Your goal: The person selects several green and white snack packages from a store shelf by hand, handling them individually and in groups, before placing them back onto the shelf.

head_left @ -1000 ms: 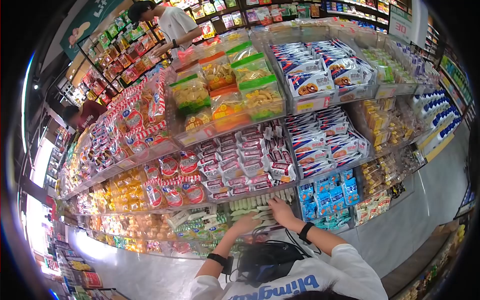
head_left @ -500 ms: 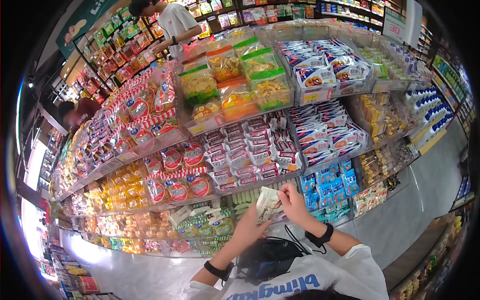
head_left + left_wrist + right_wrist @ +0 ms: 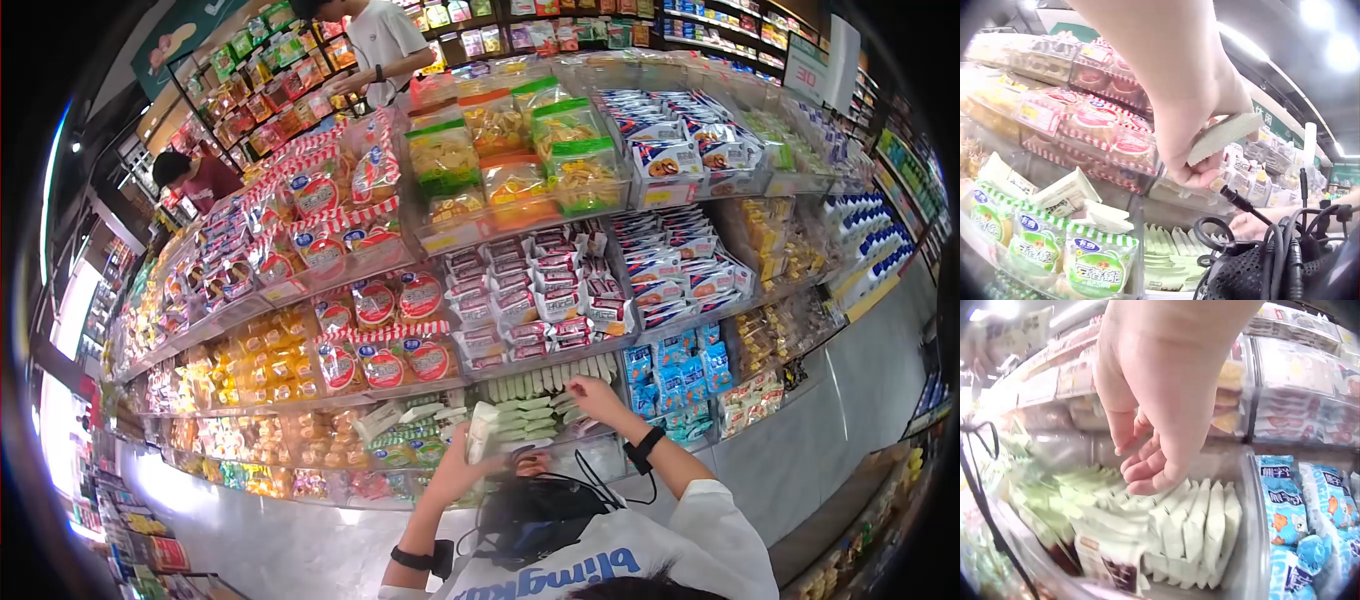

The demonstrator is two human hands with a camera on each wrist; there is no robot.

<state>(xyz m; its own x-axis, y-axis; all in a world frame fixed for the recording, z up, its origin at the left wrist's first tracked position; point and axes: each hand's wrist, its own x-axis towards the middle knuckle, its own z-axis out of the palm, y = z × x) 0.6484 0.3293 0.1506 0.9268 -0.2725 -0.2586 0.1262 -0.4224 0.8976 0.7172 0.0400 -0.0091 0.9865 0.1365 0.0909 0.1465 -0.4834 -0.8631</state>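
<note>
My left hand (image 3: 456,474) holds a pale, flat snack packet (image 3: 482,432) upright, left of the bin of similar packets. In the left wrist view the packet (image 3: 1225,137) sits between thumb and fingers, its crimped edge showing. Over that bin hovers my right hand (image 3: 600,403), with bent, relaxed fingers and nothing in them. The right wrist view shows its fingertips (image 3: 1142,486) just above a row of upright pale green-white packets (image 3: 1194,525). One packet with a brown printed label (image 3: 1110,559) leans at the bin's front.
Blue snack bags (image 3: 680,375) fill the bin to the right. Green-striped bags (image 3: 1097,262) lie to the left, with loose pale packets on top. Shelves of red-white packs (image 3: 375,300) rise above. A black bag with cords (image 3: 530,510) hangs at my front. Two people stand beyond the display.
Both hands were down in the bin, then together at a raised packet. Now the left hand has carried a packet leftward, while the right has let go and returned over the bin.
</note>
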